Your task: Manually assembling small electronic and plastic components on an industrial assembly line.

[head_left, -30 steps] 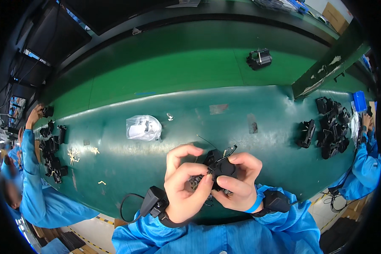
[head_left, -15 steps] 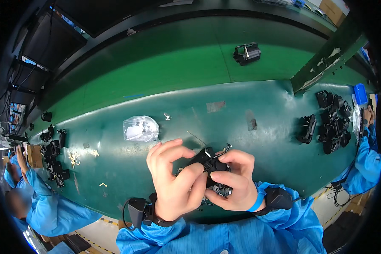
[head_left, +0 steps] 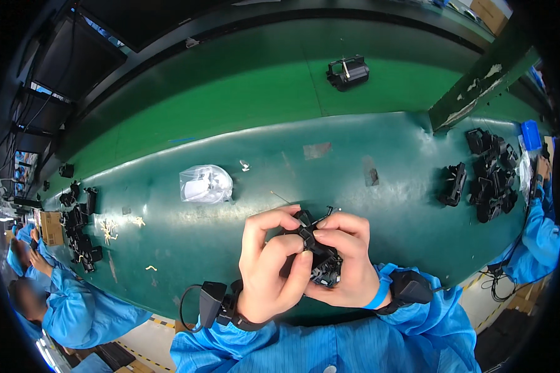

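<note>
Between my two hands, close above the table's near edge, is a black plastic assembly (head_left: pixel 320 252) with small inner parts and a thin wire sticking out at its far left. My left hand (head_left: pixel 272 258) is closed on its left side, thumb and fingers pinching its upper part. From the other side my right hand (head_left: pixel 348 261) grips it, with the thumb beneath and the fingertips on its top. A thin black arm (head_left: pixel 330 211) juts from the assembly next to my right fingertips. The fingers hide much of its middle.
A clear plastic bag (head_left: pixel 206 184) with white pieces lies left of centre, near a small white scrap (head_left: pixel 245 165). Black assemblies are heaped at right (head_left: pixel 493 174) and left (head_left: pixel 81 230). One black unit (head_left: pixel 348 72) stands on the far green surface. A post (head_left: pixel 479 93) rises at right. Co-workers sit on both sides.
My left hand has moved right and its raised fingers have come down onto the assembly. My right fingers have shifted slightly on it. The co-worker at left has lowered a hand.
</note>
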Tool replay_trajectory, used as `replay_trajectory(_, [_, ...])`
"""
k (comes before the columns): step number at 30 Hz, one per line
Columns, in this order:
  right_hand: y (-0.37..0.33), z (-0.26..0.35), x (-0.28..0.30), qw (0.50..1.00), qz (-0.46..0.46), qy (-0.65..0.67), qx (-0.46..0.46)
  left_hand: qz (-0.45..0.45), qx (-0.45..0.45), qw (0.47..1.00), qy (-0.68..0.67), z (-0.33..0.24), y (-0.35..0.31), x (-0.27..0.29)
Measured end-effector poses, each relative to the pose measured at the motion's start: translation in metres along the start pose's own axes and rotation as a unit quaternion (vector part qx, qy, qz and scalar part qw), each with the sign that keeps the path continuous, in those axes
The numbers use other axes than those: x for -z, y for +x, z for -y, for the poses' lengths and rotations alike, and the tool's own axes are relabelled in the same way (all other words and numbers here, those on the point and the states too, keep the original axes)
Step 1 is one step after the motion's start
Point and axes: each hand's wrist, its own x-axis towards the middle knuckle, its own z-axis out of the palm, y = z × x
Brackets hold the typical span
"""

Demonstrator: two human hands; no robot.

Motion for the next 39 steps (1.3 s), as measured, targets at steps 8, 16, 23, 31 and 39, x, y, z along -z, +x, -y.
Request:
replay_trajectory(8, [-0.001, -0.001, -0.001, 1.0, -0.011, 0.01, -0.003, 0.009, 0.02, 0.999, -0.04, -0.004, 0.0, -0.001])
replay_trajectory(16, [0.003, -0.004, 0.006, 0.999, 0.046, 0.02, 0.005, -0.001, 0.006, 1.0, 0.01, 0.003, 0.003, 0.009])
replay_trajectory(23, [0.006, 0.0, 0.011, 0.996, 0.082, 0.031, -0.005, 0.048, -0.042, 0.982, 0.176, -0.003, 0.011, 0.023])
replay_trajectory(31, [0.009, -0.002, 0.015, 0.996, 0.078, 0.049, -0.002, 0.077, -0.03, 0.972, 0.218, -0.008, 0.018, 0.032])
replay_trajectory(39, [0.005, -0.003, 0.013, 0.998, 0.059, 0.011, 0.012, -0.029, 0.077, 0.996, 0.019, -0.001, 0.008, 0.024])
